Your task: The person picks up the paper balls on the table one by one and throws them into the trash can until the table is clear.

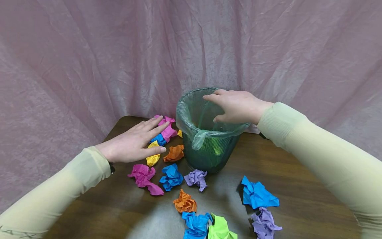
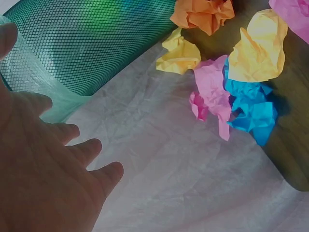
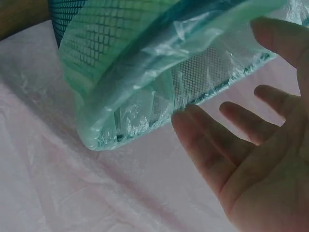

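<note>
A mesh waste bin (image 1: pixel 210 156) lined with a thin green plastic bag (image 1: pixel 199 134) stands toward the back of the wooden table. Above its opening, at the right side, my right hand (image 1: pixel 238 105) hovers with fingers spread and nothing in them. My left hand (image 1: pixel 134 141) is stretched out flat to the left of the bin, fingers apart and holding nothing. Beneath and beyond it lie crumpled papers: a yellow one (image 1: pixel 153 154), a blue one (image 1: pixel 159 139) and a pink one (image 1: pixel 167 127). In the left wrist view, an orange crumpled paper (image 2: pixel 203 14) lies beside the bin.
More crumpled papers lie in front of the bin: magenta (image 1: pixel 144 177), blue (image 1: pixel 171 177), purple (image 1: pixel 196 179), orange (image 1: pixel 185 201) and lime green (image 1: pixel 220 228). Another blue paper (image 1: pixel 258 193) and a purple one (image 1: pixel 265 224) are at the right. A pink curtain (image 1: pixel 155 49) hangs behind the table.
</note>
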Demonstrator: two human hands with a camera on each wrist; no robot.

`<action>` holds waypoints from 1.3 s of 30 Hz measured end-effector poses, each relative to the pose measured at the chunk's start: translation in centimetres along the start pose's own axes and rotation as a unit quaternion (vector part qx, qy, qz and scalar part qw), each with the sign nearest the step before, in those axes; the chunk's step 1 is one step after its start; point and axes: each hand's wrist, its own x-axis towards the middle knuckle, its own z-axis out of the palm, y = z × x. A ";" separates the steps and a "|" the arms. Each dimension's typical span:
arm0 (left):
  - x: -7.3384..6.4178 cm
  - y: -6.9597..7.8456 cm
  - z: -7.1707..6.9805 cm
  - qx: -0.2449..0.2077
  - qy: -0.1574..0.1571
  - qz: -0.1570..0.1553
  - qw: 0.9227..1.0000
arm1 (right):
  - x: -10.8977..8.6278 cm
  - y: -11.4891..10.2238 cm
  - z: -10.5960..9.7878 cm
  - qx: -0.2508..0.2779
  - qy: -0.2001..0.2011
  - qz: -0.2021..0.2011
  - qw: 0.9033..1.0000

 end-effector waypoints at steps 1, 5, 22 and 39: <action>0.0 0.0 0.1 -0.001 0.000 -0.003 1.000 | -0.2 0.0 -0.1 0.000 0.009 -0.003 1.000; -0.2 -0.1 0.5 0.002 0.004 -0.008 1.000 | -1.7 0.0 -1.0 0.003 0.084 -0.026 0.996; -1.8 -1.8 2.3 -0.024 -0.032 -0.039 0.998 | -8.8 -7.4 1.3 0.019 0.267 -0.301 0.915; -4.8 -2.7 9.3 -0.033 -0.019 -0.016 0.999 | -8.5 -12.7 14.2 -0.024 0.118 -0.323 0.939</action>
